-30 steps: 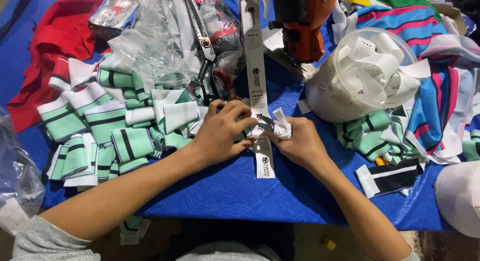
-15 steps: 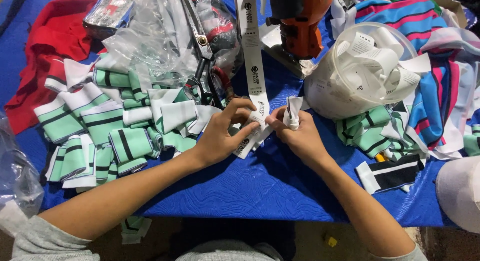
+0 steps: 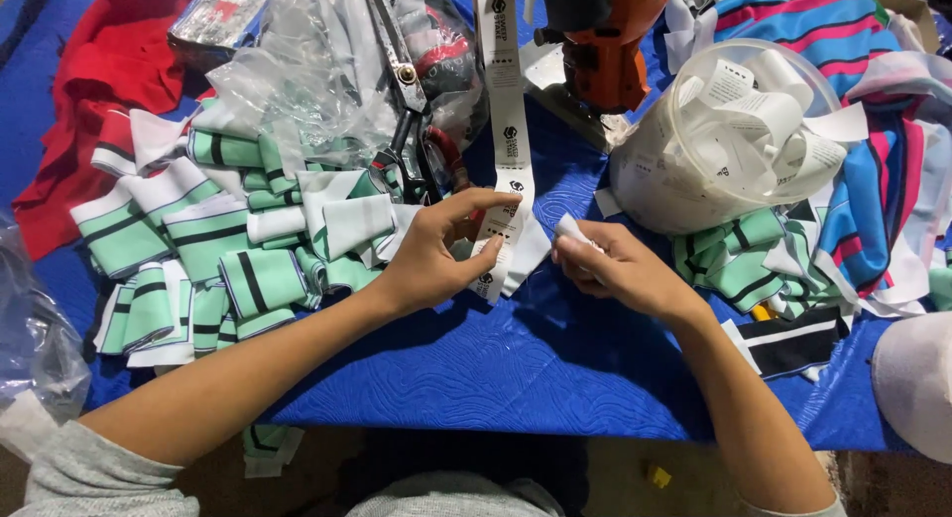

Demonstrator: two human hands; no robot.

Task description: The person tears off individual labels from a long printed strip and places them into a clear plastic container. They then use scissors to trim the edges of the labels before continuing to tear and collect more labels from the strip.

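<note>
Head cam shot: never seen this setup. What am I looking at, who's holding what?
There is no machine here: a person works with two bare hands, and the single picture comes from a camera on their head looking down at a table under a blue cloth.

The left hand pinches a long white label strip that runs up the table. The right hand holds a small folded white piece in its fingers.

To the left lies a pile of green-and-white striped fabric pieces, with red cloth behind it. Large scissors rest on clear plastic bags. To the right, a clear tub of white labels stands by striped fabric. An orange tool stands at the top.
</note>
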